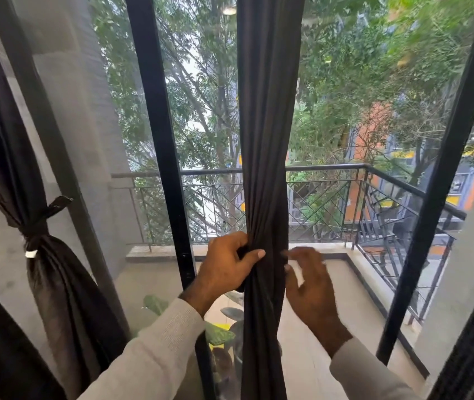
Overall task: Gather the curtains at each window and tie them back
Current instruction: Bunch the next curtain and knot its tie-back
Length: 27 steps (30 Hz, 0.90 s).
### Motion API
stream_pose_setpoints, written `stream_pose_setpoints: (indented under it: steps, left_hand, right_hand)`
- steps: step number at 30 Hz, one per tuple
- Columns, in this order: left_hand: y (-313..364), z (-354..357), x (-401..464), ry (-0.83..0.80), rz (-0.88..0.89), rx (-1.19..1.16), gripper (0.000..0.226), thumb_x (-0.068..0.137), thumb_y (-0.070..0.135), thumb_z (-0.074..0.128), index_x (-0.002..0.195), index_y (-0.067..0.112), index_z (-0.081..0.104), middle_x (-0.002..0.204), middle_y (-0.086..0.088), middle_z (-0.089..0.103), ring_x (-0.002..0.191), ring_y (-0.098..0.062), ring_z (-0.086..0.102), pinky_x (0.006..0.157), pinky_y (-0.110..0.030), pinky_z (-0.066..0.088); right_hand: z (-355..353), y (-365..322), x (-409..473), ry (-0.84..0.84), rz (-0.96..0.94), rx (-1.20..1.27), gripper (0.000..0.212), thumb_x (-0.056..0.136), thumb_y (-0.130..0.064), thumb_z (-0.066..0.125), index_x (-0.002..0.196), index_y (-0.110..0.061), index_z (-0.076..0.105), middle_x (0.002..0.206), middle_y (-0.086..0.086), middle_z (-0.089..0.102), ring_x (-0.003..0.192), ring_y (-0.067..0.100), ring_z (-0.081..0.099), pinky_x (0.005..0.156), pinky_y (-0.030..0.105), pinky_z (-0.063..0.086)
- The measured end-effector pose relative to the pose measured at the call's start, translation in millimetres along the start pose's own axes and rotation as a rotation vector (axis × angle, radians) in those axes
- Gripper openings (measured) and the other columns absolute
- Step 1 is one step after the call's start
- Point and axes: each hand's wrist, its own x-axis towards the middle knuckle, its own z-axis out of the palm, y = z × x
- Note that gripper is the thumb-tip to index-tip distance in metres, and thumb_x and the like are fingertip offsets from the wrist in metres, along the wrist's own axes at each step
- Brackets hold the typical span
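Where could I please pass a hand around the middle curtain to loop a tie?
Free: right of the middle curtain, up to the right frame bar, above the right hand. Crowded: its left edge, where the left hand grips beside the black frame bar.

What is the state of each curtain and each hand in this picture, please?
Middle curtain: gathered into a narrow bunch, not yet tied.
Left curtain: gathered and tied back with a dark tie.
Left hand: grips the middle curtain's bunch, thumb across the front.
Right hand: open beside the bunch, fingertips at its edge; blurred, so contact is unclear.
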Motion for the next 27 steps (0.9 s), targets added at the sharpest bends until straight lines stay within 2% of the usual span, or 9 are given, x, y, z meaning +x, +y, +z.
stream_pose_setpoints:
  steps: [4, 6, 9, 12, 15, 17, 20, 23, 27]
  left_hand:
    - [1, -10, 3, -0.068, 0.002, 0.037, 0.035, 0.085, 0.055, 0.079, 0.096, 0.022, 0.081, 0.101, 0.008, 0.075, 0.104, -0.017, 0.073, 0.093, -0.055, 0.06]
    - [7, -14, 2, -0.017, 0.059, 0.245, 0.033, 0.085, 0.059, 0.078, 0.086, 0.025, 0.079, 0.097, 0.016, 0.065, 0.106, -0.011, 0.062, 0.098, -0.053, 0.05]
    - [15, -15, 0, 0.077, 0.053, 0.456, 0.034, 0.086, 0.058, 0.074, 0.087, 0.025, 0.081, 0.092, 0.019, 0.061, 0.103, -0.012, 0.054, 0.101, -0.047, 0.038]
    - [13, -17, 1, -0.044, -0.034, 0.188, 0.03, 0.082, 0.06, 0.074, 0.102, 0.038, 0.082, 0.1, 0.017, 0.076, 0.108, -0.013, 0.068, 0.107, -0.056, 0.048]
    - [24, -19, 2, -0.195, -0.099, 0.004, 0.023, 0.088, 0.034, 0.086, 0.092, 0.056, 0.08, 0.1, 0.025, 0.079, 0.103, -0.003, 0.075, 0.095, -0.031, 0.06]
    - [25, -20, 1, -0.25, -0.135, -0.065, 0.045, 0.092, 0.014, 0.086, 0.082, 0.058, 0.079, 0.095, 0.027, 0.079, 0.097, 0.003, 0.074, 0.085, -0.021, 0.059]
    - [22, -22, -1, -0.134, -0.108, 0.061, 0.021, 0.091, 0.027, 0.087, 0.083, 0.046, 0.081, 0.092, 0.024, 0.079, 0.091, 0.005, 0.073, 0.094, -0.035, 0.06]
    - [26, -22, -5, 0.066, -0.082, 0.353, 0.026, 0.085, 0.052, 0.075, 0.087, 0.027, 0.082, 0.078, 0.015, 0.077, 0.07, 0.001, 0.068, 0.095, -0.041, 0.054]
    - [36, -12, -10, 0.105, -0.047, 0.302, 0.018, 0.088, 0.041, 0.078, 0.096, 0.027, 0.085, 0.08, 0.016, 0.078, 0.077, -0.001, 0.072, 0.087, -0.034, 0.058]
  right_hand:
    - [1, 10, 30, -0.098, 0.472, 0.285, 0.039, 0.098, -0.025, 0.075, 0.136, -0.027, 0.063, 0.126, -0.011, 0.071, 0.117, 0.006, 0.065, 0.1, 0.041, 0.055]
    - [-4, 3, 31, -0.044, 0.419, 0.253, 0.014, 0.097, -0.019, 0.076, 0.108, -0.028, 0.076, 0.101, -0.017, 0.077, 0.098, -0.001, 0.07, 0.093, 0.04, 0.058]
    - [-6, -14, 18, 0.049, 0.264, 0.243, 0.022, 0.096, -0.009, 0.075, 0.096, -0.031, 0.072, 0.095, -0.017, 0.073, 0.094, 0.006, 0.068, 0.084, 0.029, 0.056]
    - [7, -11, 10, -0.017, 0.254, 0.229, 0.034, 0.095, -0.011, 0.075, 0.123, -0.027, 0.064, 0.123, -0.011, 0.064, 0.115, 0.007, 0.062, 0.09, 0.021, 0.051]
    - [12, -1, 17, -0.149, 0.448, 0.391, 0.064, 0.099, -0.019, 0.074, 0.153, -0.032, 0.044, 0.148, -0.018, 0.055, 0.132, 0.001, 0.054, 0.099, 0.019, 0.045]
    - [10, -1, 24, -0.159, 0.447, 0.408, 0.051, 0.099, -0.021, 0.073, 0.144, -0.034, 0.054, 0.134, -0.018, 0.066, 0.122, 0.0, 0.063, 0.092, 0.014, 0.048]
    - [4, -12, 21, 0.039, 0.448, 0.287, 0.017, 0.096, -0.023, 0.077, 0.111, -0.027, 0.071, 0.099, -0.016, 0.076, 0.093, 0.003, 0.07, 0.082, 0.03, 0.059]
    - [1, -29, 2, 0.186, 0.327, 0.192, 0.008, 0.096, -0.021, 0.077, 0.101, -0.024, 0.072, 0.09, -0.012, 0.072, 0.082, 0.008, 0.069, 0.076, 0.023, 0.057]
    - [15, -44, -17, 0.085, -0.096, -0.1, 0.018, 0.103, -0.013, 0.061, 0.115, -0.018, 0.074, 0.1, -0.003, 0.068, 0.084, 0.019, 0.059, 0.077, 0.031, 0.048]
